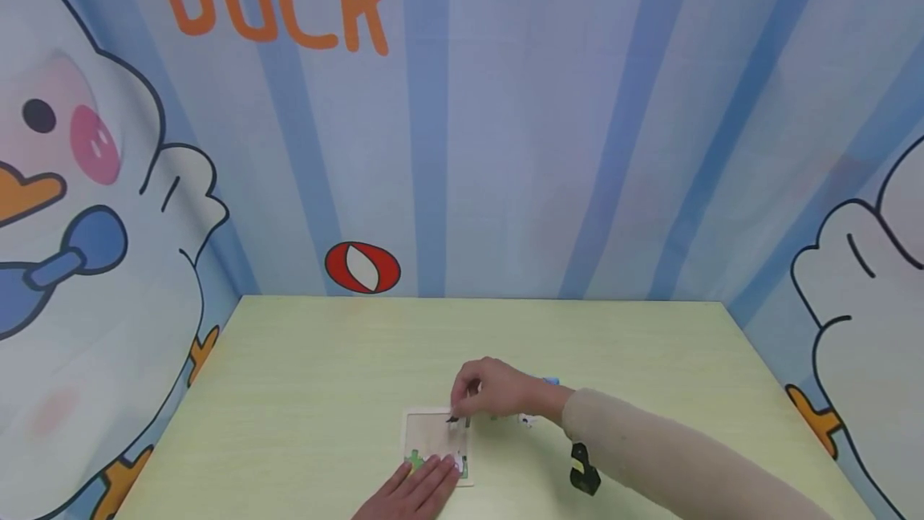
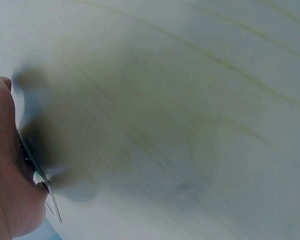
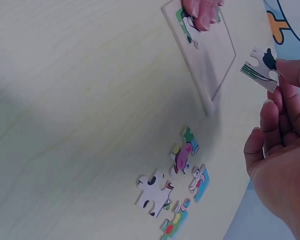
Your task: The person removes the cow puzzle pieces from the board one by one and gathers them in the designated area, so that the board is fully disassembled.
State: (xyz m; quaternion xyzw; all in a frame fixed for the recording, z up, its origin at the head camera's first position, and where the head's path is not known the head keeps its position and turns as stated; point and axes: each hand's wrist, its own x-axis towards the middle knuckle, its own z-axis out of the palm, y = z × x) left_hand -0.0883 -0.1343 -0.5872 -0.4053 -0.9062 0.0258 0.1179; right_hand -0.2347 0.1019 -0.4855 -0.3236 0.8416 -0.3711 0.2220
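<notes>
A shallow jigsaw tray (image 1: 429, 432) with a pale border lies near the table's front. My left hand (image 1: 415, 492) rests on its lower part, fingers straight, partly covering fitted pieces with green and white print. Over the tray's upper right corner, my right hand (image 1: 498, 387) pinches a puzzle piece (image 3: 260, 69) between thumb and fingers. White with black and green markings, that piece is held clear of the tray in the right wrist view. In the left wrist view, the left hand (image 2: 12, 170) shows at the edge, beside the tray's thin side (image 2: 47, 187).
Several loose puzzle pieces lie right of the tray, among them a white one with black spots (image 3: 154, 192) and a pink and green one (image 3: 184, 152). A black object (image 1: 583, 470) shows beside the right sleeve (image 1: 671, 448). A striped curtain (image 1: 491, 143) stands behind the table.
</notes>
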